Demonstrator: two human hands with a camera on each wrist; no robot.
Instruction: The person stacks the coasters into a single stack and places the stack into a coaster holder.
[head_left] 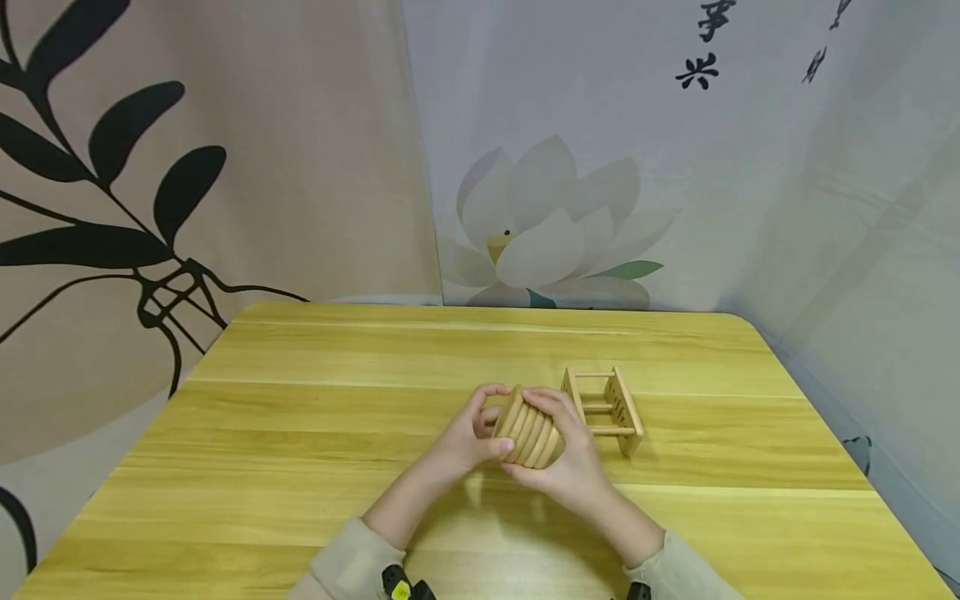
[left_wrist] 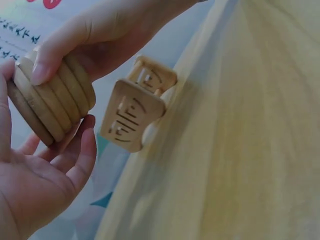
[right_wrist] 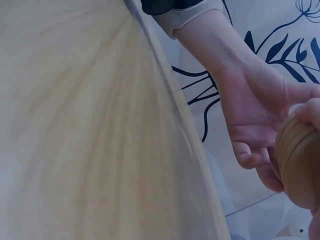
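A stack of round wooden discs, like coasters (head_left: 529, 435), is held above the table between both hands. My left hand (head_left: 467, 439) grips its left end, thumb in front and fingers behind. From the other side my right hand (head_left: 572, 467) holds the stack, fingers over the top and thumb underneath. The left wrist view shows the discs (left_wrist: 52, 100) lying face to face, slightly fanned. Just beyond the right hand stands a small wooden rack (head_left: 627, 408) with cut-out side panels joined by rods; the hand hides part of its near left side.
The wooden table (head_left: 300, 433) spreads out around the hands, with its far edge against a printed curtain (head_left: 337, 167). Another pale curtain (head_left: 862, 208) hangs along the right side.
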